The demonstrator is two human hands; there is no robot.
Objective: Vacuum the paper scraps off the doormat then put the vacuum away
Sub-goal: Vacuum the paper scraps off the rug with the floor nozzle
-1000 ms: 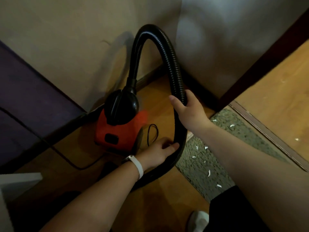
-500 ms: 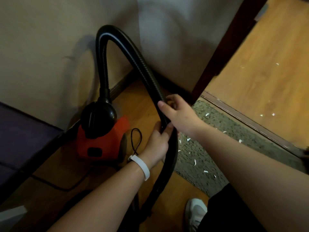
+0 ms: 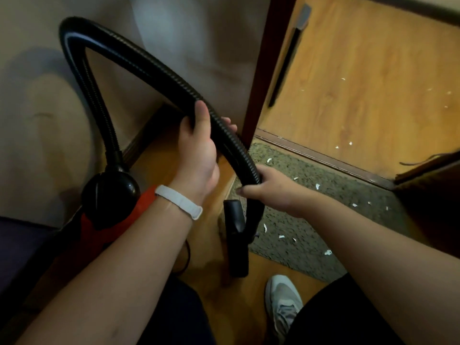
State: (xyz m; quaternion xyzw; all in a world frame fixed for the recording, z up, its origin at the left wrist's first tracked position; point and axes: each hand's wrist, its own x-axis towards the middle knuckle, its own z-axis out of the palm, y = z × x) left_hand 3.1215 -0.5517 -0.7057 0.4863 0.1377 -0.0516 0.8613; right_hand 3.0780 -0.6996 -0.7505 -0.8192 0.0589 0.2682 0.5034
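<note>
left hand (image 3: 199,150) is wrapped round the black hose (image 3: 139,58) on its downward run, thumb up on top, fingers curled behind. right hand (image 3: 267,186) grips the same hose lower down, fingers closed round it, right over the near corner of the doormat (image 3: 323,202). the hose loops high against the wall (image 3: 37,70), rising from the black dome of the vacuum (image 3: 109,192), whose red body sits at the left by the wall. below the right hand the hose curls back and the black nozzle (image 3: 236,235) hangs at the mat's left edge, over the wooden floor (image 3: 211,290); whether it touches down, can't tell. paper scraps (image 3: 265,228) lie scattered white across the grey-green mat, and more dot the boards past the threshold (image 3: 323,155). there's a white wristband (image 3: 179,201) on the left wrist, and a grey shoe (image 3: 283,302) planted on the floor just below the nozzle.
</note>
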